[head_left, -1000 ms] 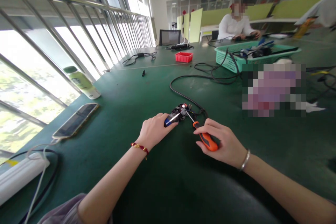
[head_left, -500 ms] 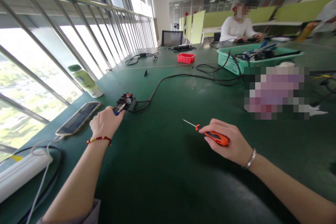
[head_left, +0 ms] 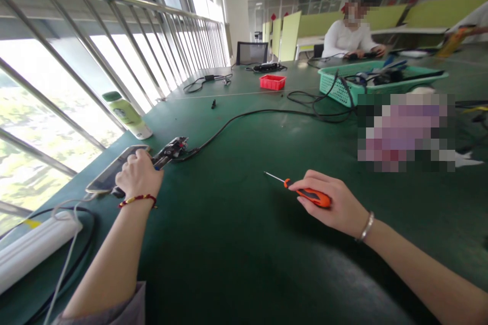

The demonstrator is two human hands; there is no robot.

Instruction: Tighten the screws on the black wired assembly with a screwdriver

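Observation:
My left hand (head_left: 139,175) is closed around a black corded device (head_left: 170,151) with exposed parts at its far end. A dark end of it pokes out behind the hand, and the palm hides the middle. Its black cable (head_left: 236,118) runs off across the table to the right. In my right hand (head_left: 333,203) is a screwdriver (head_left: 314,197) with an orange and black handle. Its thin metal shaft points left and away from me, over the green tabletop. A smartphone (head_left: 110,172) lies just beside my left hand, partly covered by it.
A green-capped bottle (head_left: 127,117) stands by the metal railing (head_left: 125,5). A white power strip (head_left: 38,244) and cords lie at near left. Further back are a red tray (head_left: 272,82) and a teal basket (head_left: 343,90) of tools. A person (head_left: 348,38) sits across the table.
My left hand has shifted left and toward me with the black device, which is now turned more lengthwise, and covers part of the phone. My right hand and the screwdriver have hardly moved.

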